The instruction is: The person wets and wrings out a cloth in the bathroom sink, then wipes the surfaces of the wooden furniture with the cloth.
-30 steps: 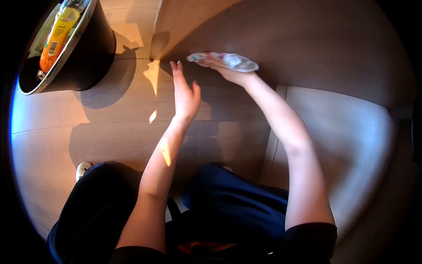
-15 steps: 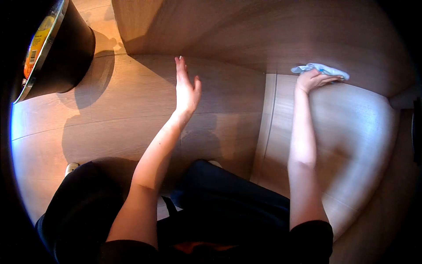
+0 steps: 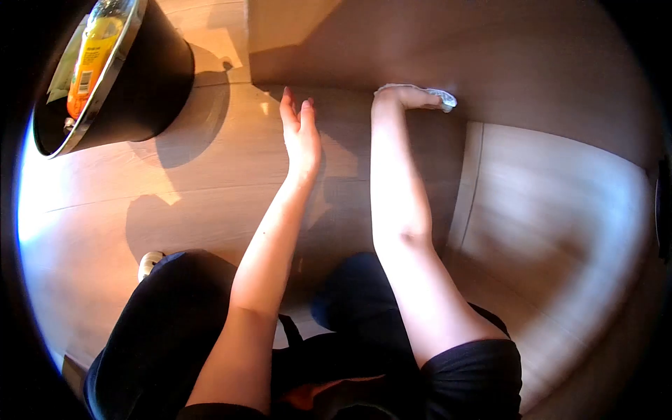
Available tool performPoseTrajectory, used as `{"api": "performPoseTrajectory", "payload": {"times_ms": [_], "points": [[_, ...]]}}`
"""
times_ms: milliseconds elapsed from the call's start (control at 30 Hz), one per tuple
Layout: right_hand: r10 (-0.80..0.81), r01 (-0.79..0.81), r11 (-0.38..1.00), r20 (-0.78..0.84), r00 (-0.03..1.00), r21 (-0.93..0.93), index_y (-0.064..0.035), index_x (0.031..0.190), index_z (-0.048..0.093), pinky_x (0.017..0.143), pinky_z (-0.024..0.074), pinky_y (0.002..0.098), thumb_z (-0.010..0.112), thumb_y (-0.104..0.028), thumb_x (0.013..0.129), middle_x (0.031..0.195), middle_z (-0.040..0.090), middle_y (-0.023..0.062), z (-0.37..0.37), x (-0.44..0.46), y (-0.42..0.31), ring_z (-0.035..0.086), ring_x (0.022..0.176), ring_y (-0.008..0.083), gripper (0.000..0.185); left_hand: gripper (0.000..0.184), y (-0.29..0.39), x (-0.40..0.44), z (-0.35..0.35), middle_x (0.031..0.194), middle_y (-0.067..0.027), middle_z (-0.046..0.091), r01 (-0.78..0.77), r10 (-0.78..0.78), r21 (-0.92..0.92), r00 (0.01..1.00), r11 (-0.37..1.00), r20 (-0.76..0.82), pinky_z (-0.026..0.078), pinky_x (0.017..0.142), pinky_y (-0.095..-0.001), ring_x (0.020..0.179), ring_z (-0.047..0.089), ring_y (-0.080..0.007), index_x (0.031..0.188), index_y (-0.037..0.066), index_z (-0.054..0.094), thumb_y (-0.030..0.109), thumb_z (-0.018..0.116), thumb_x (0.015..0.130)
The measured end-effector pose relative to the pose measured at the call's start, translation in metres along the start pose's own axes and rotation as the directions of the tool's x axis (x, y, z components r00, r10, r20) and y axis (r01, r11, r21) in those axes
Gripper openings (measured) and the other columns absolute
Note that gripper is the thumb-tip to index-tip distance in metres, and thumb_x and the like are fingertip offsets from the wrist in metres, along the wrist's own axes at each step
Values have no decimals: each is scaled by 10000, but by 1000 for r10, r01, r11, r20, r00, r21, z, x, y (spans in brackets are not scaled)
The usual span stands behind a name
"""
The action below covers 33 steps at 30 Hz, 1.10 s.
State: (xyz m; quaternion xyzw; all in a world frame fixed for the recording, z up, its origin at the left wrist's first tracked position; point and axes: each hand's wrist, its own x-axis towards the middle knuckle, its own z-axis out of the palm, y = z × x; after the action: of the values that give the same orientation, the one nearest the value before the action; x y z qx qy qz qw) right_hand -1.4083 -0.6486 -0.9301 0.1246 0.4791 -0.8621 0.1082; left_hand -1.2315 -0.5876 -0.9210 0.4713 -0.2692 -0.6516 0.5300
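A whitish cloth [image 3: 446, 100] lies pressed against the lower part of a brown wood panel [image 3: 448, 49]. My right hand [image 3: 406, 96] holds this cloth, bent at the wrist, and covers most of it. My left hand [image 3: 301, 136] hangs in the air over the wood-look floor [image 3: 231, 157], holding nothing, its fingers stretched out and apart. It is nearest to the left corner of the panel's foot.
At the upper left stands a dark bin [image 3: 157, 91] with a pale rim, holding a bottle of orange-yellow liquid [image 3: 91, 66]. A light, shiny surface [image 3: 560, 189] lies at the right, beyond a pale strip [image 3: 465, 185]. My knees are below, with a shoe [image 3: 150, 264] at the left.
My right hand has carried the cloth leftward along the panel, from above the shiny surface to left of the pale strip. The view has shifted, showing more of the bin. My left hand stays open.
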Motion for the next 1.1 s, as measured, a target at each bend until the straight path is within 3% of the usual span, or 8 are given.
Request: {"api": "performPoseTrajectory", "payload": {"times_ms": [167,267,367,467,567,700,900,1100], "points": [[83,-79,996,-204,975,31,-178,1361,208,1036,110,309,242,-520,835,1419,172,14,30,-112,26,208,1272,173,628,443,16,17,-31,1316,-145,284,5,-7,-33,998,999,-69,346,951,-306,1137,411,-233,1290,4,246,158,396,903],[534,-522,845,-239,811,115,-340,1342,192,1002,181,347,187,-544,832,1402,186,-108,41,-162,25,237,1243,138,550,426,31,18,-48,1285,-150,316,30,-41,-85,990,996,-133,354,935,-296,1117,429,-222,1270,-13,270,149,393,896],[320,-318,947,-274,907,55,-285,1344,217,1010,160,359,172,-547,827,1391,206,-124,25,-153,102,226,1251,148,581,388,37,25,-59,1202,-146,395,28,-75,-190,967,981,-245,371,906,-280,1094,441,-197,1234,-18,312,142,389,889],[430,-406,903,-243,870,142,-265,1345,207,1014,157,359,168,-538,832,1393,195,-99,25,-170,107,222,1254,155,583,329,70,26,-65,1117,-134,468,118,-146,-105,939,987,-311,384,870,-277,1062,454,-185,1186,9,371,167,372,897],[534,-504,842,-164,829,194,-246,1346,198,1018,154,358,164,-529,836,1395,185,-74,21,-176,103,218,1256,162,584,325,42,39,-94,1098,-132,482,-75,134,239,961,968,-241,382,861,-280,1010,477,-189,1171,22,396,199,371,899],[649,-624,743,-34,760,243,-219,1347,186,1023,151,357,160,-517,842,1397,171,-40,12,-173,82,212,1259,171,587,318,44,43,-102,1125,-126,474,-32,105,287,964,958,-245,378,856,-276,987,484,-195,1154,31,415,213,382,896],[660,-677,703,154,735,217,-180,1348,167,1031,145,356,152,-500,851,1400,150,11,0,-137,34,203,1263,184,591,327,49,41,-70,1192,-133,401,-20,-68,-283,952,959,-297,379,905,-302,992,490,-218,1172,-1,373,187,372,905],[490,-538,832,278,826,135,-141,1350,148,1039,140,355,145,-482,860,1404,129,62,3,-71,-30,194,1268,198,597,330,28,31,-47,1186,-136,385,11,-78,-304,975,952,-208,388,911,-309,1036,480,-225,1180,-19,353,174,357,912]]}}
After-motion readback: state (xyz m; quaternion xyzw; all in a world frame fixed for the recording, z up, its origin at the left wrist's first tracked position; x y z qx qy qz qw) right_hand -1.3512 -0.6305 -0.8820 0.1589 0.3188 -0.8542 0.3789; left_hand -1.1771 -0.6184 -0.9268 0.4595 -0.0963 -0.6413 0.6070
